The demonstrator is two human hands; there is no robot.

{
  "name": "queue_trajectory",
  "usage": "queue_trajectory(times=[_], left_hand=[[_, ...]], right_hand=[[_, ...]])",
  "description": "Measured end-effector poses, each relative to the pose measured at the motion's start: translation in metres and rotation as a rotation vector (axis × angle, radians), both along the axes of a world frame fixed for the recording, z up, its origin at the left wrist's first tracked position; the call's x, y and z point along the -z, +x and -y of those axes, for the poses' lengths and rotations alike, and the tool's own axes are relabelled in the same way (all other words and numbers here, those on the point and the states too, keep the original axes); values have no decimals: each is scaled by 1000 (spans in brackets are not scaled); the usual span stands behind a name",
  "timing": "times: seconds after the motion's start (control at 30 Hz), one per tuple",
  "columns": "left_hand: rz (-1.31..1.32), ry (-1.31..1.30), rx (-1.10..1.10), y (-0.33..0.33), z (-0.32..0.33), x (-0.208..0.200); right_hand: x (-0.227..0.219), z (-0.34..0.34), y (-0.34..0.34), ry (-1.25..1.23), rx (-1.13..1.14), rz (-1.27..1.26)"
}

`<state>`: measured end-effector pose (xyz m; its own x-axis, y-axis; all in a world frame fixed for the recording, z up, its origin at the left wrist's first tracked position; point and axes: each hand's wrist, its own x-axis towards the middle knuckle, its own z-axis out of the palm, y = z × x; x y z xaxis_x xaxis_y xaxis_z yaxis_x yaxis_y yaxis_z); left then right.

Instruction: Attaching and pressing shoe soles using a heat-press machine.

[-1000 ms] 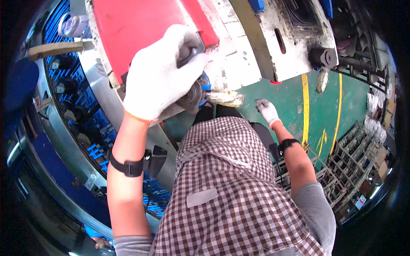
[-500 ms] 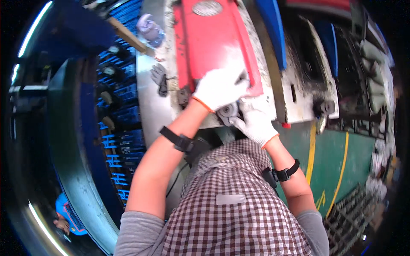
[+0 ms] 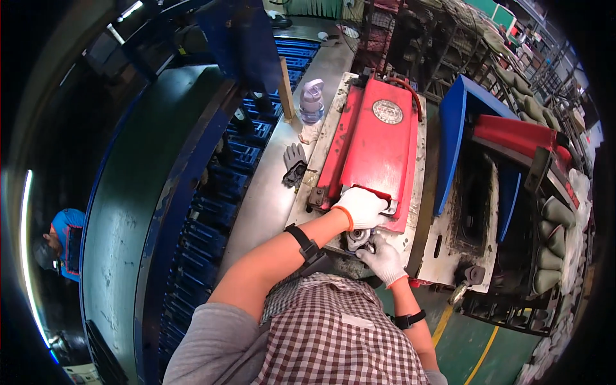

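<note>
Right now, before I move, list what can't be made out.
Head view:
- Palm of the left hand: hidden by the hand itself.
- Anything inside the right hand: covered by that hand.
- Full outline of the round metal part: partly covered by the hands.
- Markings on the round badge: too small.
- Lower body of the co-worker: lost in darkness.

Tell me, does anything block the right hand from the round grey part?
Nothing visible does: the right hand is right beside the grey part. The left hand sits just beyond it, at the near end of the red cover, not between them.
</note>
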<state>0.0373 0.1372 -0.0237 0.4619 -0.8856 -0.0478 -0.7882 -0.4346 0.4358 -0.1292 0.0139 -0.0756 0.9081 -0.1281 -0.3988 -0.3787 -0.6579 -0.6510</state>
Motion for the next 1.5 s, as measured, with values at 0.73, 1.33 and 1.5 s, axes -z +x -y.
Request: queue_trajectory(times=[0.73, 1.33, 1.5], left_hand=[[-41, -417, -1179, 38, -209, 93], [-161, 323, -1165, -133, -327, 264], [-259, 294, -1342, -119, -341, 259]], right_hand=[[17, 4, 0, -64, 74, 133], [40, 9, -1, -15, 57, 313], [20, 6, 5, 34, 141, 170]])
